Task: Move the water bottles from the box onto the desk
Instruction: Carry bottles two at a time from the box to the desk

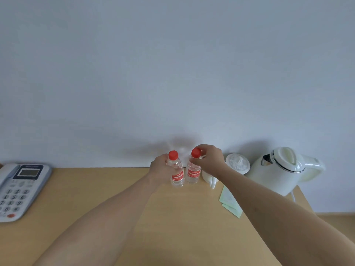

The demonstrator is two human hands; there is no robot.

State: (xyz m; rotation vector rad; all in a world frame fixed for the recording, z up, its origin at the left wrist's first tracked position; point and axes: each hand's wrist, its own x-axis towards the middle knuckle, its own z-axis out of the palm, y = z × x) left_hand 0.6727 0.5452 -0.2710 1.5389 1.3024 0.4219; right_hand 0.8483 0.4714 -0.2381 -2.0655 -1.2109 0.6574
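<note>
I count two water bottles: one bottle [176, 172] in my left hand [160, 169], another bottle [193, 169] under my right hand [210, 157]. On the desk [96, 198] sit one telephone [20, 191], one kettle [280, 169], one kettle base [237, 163], and two green paper slips [230, 202].

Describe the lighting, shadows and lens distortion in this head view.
Head view: soft, even light with no harsh glare; faint shadows of the bottles and kettle fall on the wall; the wide-angle lens bows the desk edge and stretches the forearms; the phone looks slightly blurred.
</note>
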